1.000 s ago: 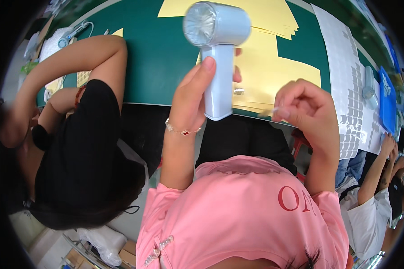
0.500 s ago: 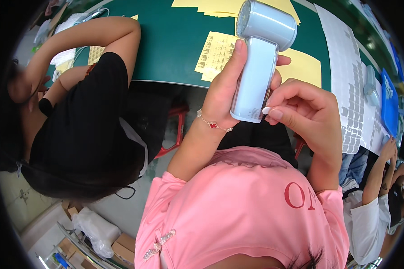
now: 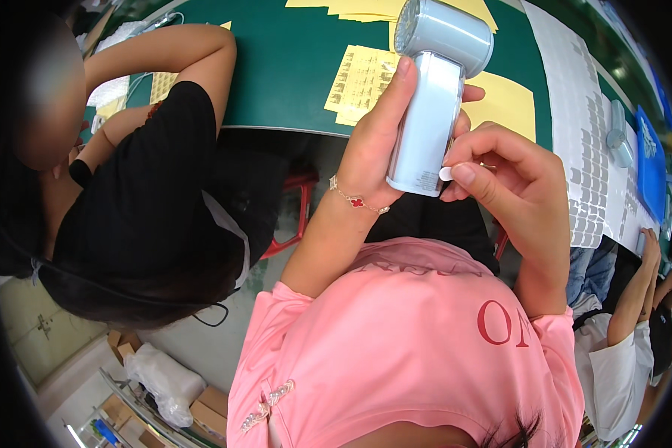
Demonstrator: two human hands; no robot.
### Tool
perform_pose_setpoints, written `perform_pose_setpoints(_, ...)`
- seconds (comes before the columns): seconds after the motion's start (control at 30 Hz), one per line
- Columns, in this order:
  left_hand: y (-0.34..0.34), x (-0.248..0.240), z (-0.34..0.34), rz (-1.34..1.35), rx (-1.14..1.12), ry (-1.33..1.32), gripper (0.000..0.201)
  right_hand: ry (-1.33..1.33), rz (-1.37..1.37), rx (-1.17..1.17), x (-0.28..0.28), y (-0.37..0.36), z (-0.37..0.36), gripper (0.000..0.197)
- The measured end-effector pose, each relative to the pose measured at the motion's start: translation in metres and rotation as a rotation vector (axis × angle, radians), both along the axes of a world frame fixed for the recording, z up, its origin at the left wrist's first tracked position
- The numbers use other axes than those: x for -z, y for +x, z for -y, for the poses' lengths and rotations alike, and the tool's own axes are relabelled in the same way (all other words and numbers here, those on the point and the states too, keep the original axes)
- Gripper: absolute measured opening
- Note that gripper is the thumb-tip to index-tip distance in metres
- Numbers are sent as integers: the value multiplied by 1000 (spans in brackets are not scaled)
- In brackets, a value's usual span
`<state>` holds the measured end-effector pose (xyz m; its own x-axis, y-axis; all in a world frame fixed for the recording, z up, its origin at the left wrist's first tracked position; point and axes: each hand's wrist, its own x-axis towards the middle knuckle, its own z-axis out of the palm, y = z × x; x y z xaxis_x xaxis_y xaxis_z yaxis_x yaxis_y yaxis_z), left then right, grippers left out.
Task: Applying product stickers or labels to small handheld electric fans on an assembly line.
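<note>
A light-blue handheld fan (image 3: 428, 123) with a cylindrical head is held up over the near edge of the table, its head away from me. My left hand (image 3: 381, 127) wraps round its handle from the left, the thumb along the side and fingertips showing on the right. Close to the handle's lower right corner is my right hand (image 3: 526, 175). Its thumb and forefinger pinch a small white round piece (image 3: 446, 174), perhaps a sticker. Whether that piece touches the handle I cannot tell.
Yellow sticker sheets (image 3: 358, 78) lie on the green table (image 3: 276, 97). A long white sheet with grey patches (image 3: 575, 142) runs along the right, beside a blue tray (image 3: 649, 164). A person in black (image 3: 142, 201) sits close on my left; another in white (image 3: 612, 366) is at right.
The fan's lower end and my left hand have risen slightly. My right thumb and forefinger have shifted a little, and the white piece shows more face-on. The person at left has moved an arm.
</note>
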<state>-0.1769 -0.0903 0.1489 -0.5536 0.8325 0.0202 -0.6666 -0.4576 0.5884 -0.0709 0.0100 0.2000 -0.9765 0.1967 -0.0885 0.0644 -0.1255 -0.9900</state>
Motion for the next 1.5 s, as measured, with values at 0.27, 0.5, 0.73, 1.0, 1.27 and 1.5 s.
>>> perform_pose_setpoints(0.27,0,5,1,3,39,51,63,77,-56,24,2,1,5,7)
perform_pose_setpoints(0.5,0,7,2,17,36,59,63,64,-41,27,2,2,7,7)
perform_pose_setpoints(0.73,0,6,3,31,28,44,62,80,-43,40,1,1,9,8)
perform_pose_setpoints(1.0,3,7,5,23,16,-19,65,115,-30,45,4,1,9,8)
perform_pose_setpoints(1.27,10,-5,9,24,-10,-75,70,283,-59,68,7,3,16,14)
perform_pose_setpoints(1.5,6,-1,9,133,-3,60,72,11,-322,221,21,3,7,10)
